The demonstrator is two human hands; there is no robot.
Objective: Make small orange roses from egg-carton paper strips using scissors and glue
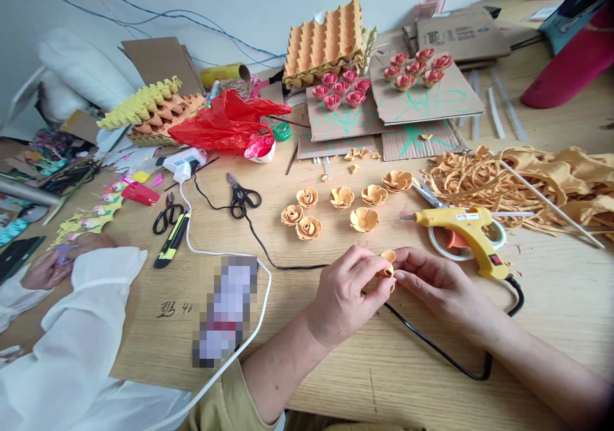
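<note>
Between my two hands is a small orange flower piece [389, 257], cut from egg carton, its petals curling upward. My left hand [352, 290] pinches it with thumb and fingers. From the other side my right hand [429, 284] holds it too, fingertips closed on its edge. Part of the piece is hidden behind the fingers. Just beyond my hands lie several orange carton flowers, some with rolled centres [308, 227] and some open cups [364, 219]. To the right rests a yellow hot glue gun [460, 226], nozzle pointing left, lying over scissors with white-and-orange handles [453, 242].
Orange carton scraps [470, 185] heap at right. Pink flowers sit on cardboard pieces [426, 101] behind. Black scissors [242, 197], a utility knife [173, 239] and a blurred-out item [225, 309] lie left. Black cable [432, 341] runs beneath my hands. Another person's white sleeve [91, 329] is at left.
</note>
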